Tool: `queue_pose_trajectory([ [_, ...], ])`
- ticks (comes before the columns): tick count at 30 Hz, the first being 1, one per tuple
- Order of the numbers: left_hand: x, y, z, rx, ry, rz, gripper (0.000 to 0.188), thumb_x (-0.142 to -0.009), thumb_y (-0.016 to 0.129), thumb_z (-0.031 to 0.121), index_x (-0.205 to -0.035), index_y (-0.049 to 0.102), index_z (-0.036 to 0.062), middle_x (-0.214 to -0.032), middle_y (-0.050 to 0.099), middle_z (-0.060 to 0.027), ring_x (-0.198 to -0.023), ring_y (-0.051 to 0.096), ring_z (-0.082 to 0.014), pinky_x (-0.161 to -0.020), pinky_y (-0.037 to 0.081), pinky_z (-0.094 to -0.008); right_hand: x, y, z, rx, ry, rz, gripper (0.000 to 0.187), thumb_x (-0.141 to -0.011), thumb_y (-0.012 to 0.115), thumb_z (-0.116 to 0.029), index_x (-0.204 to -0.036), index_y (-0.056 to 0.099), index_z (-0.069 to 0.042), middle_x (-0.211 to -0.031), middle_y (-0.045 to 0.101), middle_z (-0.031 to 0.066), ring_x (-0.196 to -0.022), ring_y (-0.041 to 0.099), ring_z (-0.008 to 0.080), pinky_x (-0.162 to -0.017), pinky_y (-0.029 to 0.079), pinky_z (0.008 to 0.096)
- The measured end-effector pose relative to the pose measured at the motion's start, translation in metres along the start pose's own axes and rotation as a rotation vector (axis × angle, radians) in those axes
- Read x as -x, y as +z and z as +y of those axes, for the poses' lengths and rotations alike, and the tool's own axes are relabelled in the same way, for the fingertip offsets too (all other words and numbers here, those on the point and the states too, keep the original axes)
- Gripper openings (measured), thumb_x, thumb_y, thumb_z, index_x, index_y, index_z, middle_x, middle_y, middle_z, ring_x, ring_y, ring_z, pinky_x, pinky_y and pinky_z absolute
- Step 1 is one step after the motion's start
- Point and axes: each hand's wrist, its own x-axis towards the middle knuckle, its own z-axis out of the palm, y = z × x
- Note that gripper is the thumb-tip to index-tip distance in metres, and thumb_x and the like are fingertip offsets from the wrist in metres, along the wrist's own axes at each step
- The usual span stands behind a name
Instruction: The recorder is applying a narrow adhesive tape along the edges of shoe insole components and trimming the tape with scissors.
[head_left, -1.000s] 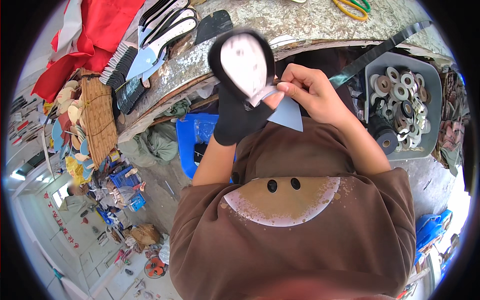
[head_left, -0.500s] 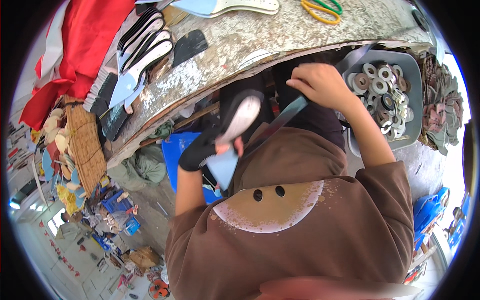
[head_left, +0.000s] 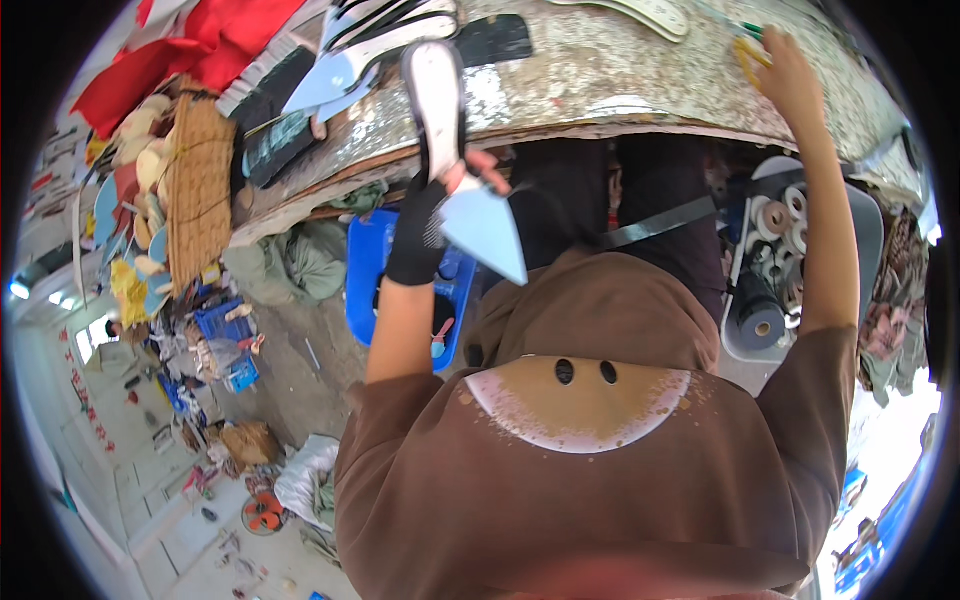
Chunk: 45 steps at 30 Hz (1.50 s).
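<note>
My left hand, in a black fingerless glove, grips a shoe insole near its middle. This insole has a light blue pointed toe turned down toward my lap and a pale heel part edged in black pointing up over the bench edge. At the far right of the bench my right hand is bare, with thumb and fingers closed about the handles of a pair of scissors. One yellow loop of the scissors shows beside the fingers, with a bit of green behind. A dark glossy strip lies across my lap.
More insoles are stacked on the worn bench, beside a black flat piece and a brush. A grey bin of tape rolls stands right; a blue bin stands left below the bench, near a wicker basket.
My right hand has let go of the dark strip and moved out to the scissors on the bench. My left hand has raised the insole toward the bench edge. The view has shifted.
</note>
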Motion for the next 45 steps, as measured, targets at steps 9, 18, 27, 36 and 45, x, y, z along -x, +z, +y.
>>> queue_pose_trajectory([
  [9,-0.016,0.054,0.024,-0.474,0.292,0.425,0.019,-0.092,0.063,0.017,-0.101,0.066,0.0004,-0.088,0.071,-0.0097,-0.078,0.064,-0.0136,-0.071,0.049,-0.0279,0.131,-0.116,-0.173,-1.144,-0.037,-0.251,0.078,-0.073,0.080,-0.006,-0.140,0.041,-0.008,-0.122,0.052,0.0095,-0.107,0.059,0.0207,-0.089,0.050,0.0339],
  [18,-0.025,0.041,-0.027,-1.533,1.000,0.611,0.039,-0.074,0.080,0.009,-0.109,0.066,-0.0017,-0.091,0.070,-0.0131,-0.086,0.069,-0.0264,-0.078,0.053,-0.0348,0.186,-0.088,-0.228,-1.229,0.020,-0.766,0.074,-0.087,0.066,-0.045,-0.140,0.033,-0.005,-0.114,0.058,0.0250,-0.100,0.060,0.0435,-0.086,0.048,0.0458],
  [27,-0.016,0.047,-0.033,-1.288,1.083,0.201,0.045,-0.072,0.077,0.010,-0.113,0.061,-0.0004,-0.079,0.065,-0.0110,-0.065,0.062,-0.0256,-0.055,0.048,-0.0333,0.187,-0.088,-0.222,-1.235,0.021,-0.711,0.066,-0.086,0.067,-0.028,-0.139,0.035,-0.008,-0.112,0.060,0.0234,-0.097,0.063,0.0415,-0.082,0.049,0.0435],
  [36,-0.011,0.075,-0.014,-1.444,1.335,0.067,0.037,-0.073,0.071,0.001,-0.110,0.061,0.0006,-0.084,0.067,-0.0121,-0.065,0.063,-0.0244,-0.052,0.048,-0.0327,0.184,-0.091,-0.219,-1.190,0.031,-0.628,0.068,-0.082,0.072,-0.027,-0.136,0.037,-0.007,-0.109,0.061,0.0225,-0.097,0.061,0.0425,-0.082,0.049,0.0432],
  [45,-0.004,0.075,-0.021,-1.296,1.278,0.056,0.035,-0.078,0.071,0.002,-0.112,0.062,0.0018,-0.087,0.067,-0.0118,-0.067,0.065,-0.0253,-0.053,0.049,-0.0321,0.190,-0.093,-0.213,-1.220,0.034,-0.697,0.076,-0.075,0.080,-0.031,-0.133,0.038,-0.005,-0.099,0.061,0.0194,-0.093,0.061,0.0412,-0.082,0.048,0.0433],
])
